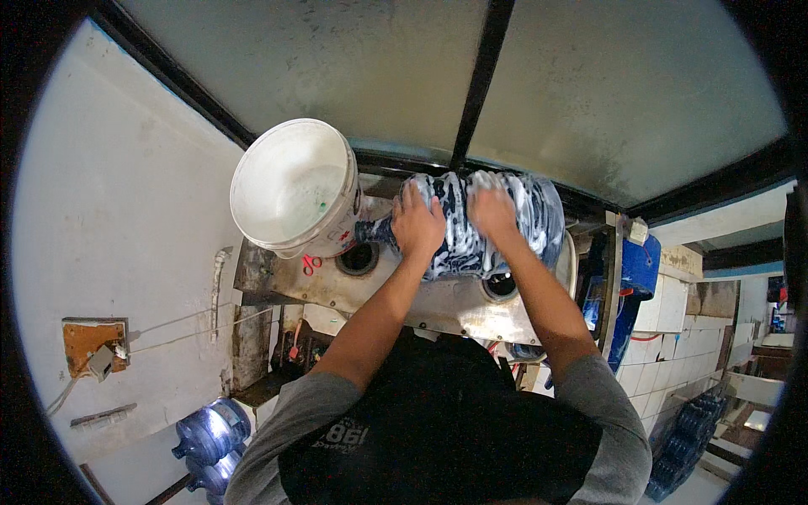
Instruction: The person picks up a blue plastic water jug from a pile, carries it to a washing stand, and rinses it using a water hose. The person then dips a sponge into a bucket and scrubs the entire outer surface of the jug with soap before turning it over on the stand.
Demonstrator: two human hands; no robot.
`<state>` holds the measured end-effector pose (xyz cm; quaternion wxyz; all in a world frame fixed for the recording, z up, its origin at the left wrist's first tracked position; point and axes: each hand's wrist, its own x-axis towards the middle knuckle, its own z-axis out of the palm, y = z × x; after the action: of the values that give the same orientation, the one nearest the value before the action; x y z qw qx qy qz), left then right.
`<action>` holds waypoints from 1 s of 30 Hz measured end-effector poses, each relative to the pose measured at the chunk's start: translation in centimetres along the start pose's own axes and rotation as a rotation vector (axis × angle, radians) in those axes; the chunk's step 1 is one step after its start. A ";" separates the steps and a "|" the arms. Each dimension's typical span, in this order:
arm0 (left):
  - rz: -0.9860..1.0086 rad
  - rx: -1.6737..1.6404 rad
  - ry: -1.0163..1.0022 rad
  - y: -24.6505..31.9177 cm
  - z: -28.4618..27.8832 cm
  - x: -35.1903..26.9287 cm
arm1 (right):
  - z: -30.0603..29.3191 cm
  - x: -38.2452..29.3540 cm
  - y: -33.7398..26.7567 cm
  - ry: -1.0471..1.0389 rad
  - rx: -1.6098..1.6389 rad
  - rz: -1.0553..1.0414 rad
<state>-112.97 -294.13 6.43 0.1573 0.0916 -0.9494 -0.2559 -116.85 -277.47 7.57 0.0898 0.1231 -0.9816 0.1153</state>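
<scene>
A large blue plastic water jug (457, 246) lies on its side across a worn metal counter (416, 309), its neck pointing left. White foam streaks its ribbed body. My left hand (418, 222) rests flat on the jug's shoulder near the neck, thumb spread from the fingers. Over the middle of the body, my right hand (492, 205) presses down, slightly blurred, with foam about its fingers. Whether anything is under that palm is hidden. A white plastic bucket (350, 221) stands left of the jug's neck, holding cloudy liquid.
Red-handled scissors (311, 264) lie before the bucket. Two round openings, left (358, 257) and right (500, 286), are cut in the counter. Frosted glass panels (379, 69) rise behind it. Blue water jugs (214, 429) stand at lower left; a blue barrel (639, 268) is at right.
</scene>
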 end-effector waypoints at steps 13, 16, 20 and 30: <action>-0.087 -0.145 -0.074 0.4 0.0 2.3 | 0.8 -7.4 -3.0 0.097 -0.156 -0.099; -0.051 -0.130 -0.022 0.1 0.3 1.3 | -1.3 -3.3 -2.7 -0.025 -0.168 -0.069; -0.032 -0.234 -0.013 0.3 0.3 1.5 | -0.9 7.2 -1.9 -0.467 -0.033 0.147; -0.131 -0.522 -0.042 -1.1 0.0 2.8 | 1.7 -6.2 -7.2 0.104 0.209 -0.262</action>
<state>-115.51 -295.75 6.55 0.1390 0.1041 -0.8463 -0.5037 -109.30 -283.32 6.15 0.1414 0.2525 -0.9339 0.2101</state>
